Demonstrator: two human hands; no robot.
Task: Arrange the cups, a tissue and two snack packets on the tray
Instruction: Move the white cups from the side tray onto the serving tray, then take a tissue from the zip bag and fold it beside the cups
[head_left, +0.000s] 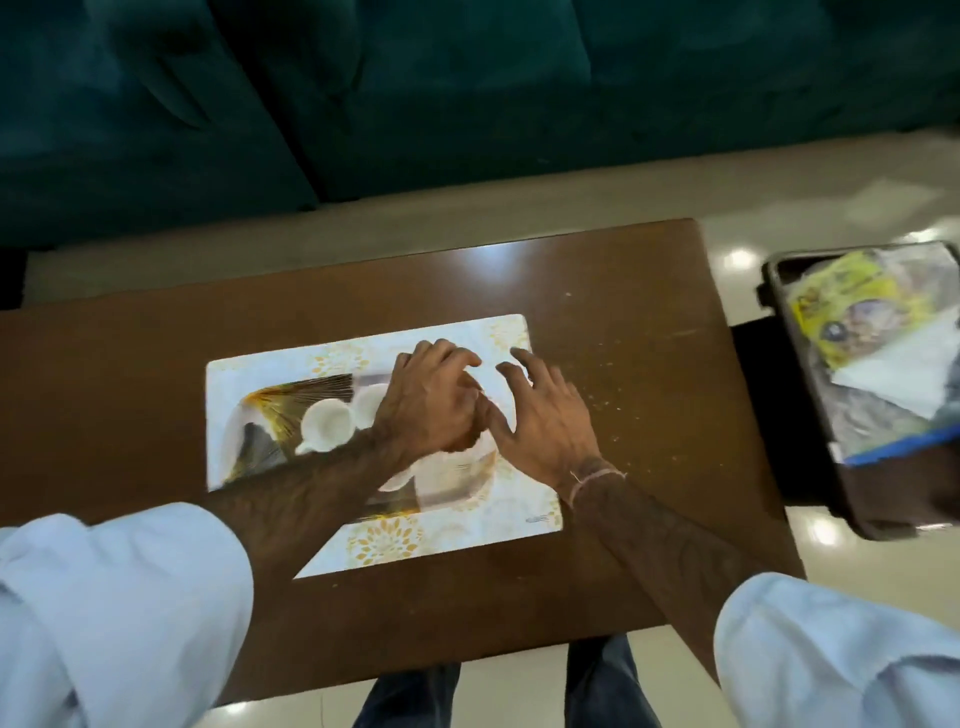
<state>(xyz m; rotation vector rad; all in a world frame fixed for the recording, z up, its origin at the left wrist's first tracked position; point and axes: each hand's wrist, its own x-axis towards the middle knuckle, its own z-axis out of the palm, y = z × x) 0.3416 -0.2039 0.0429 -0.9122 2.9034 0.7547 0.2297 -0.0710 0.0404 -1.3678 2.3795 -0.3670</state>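
In the middle of the frame, the left hand (431, 400) and the right hand (540, 415) hover over the tray (270, 415). The left fingers curl half closed; whether they hold something I cannot tell. The right fingers are spread and hold nothing. A white cup (326, 426) stands left of them.

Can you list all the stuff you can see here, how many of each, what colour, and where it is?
table: one, brown wood, middle of view
placemat: one, white with gold flowers, on the table
tray: one, white, grey and gold, on the placemat
cups: at least two, white, on the tray; more may be hidden under the hands
dark tray: one, black, right of the table
snack packet: one clearly seen, yellow, in the dark tray
tissue: one, white, on the packet
sofa: one, dark green, beyond the table
left hand: over the cups
right hand: fingers spread beside it
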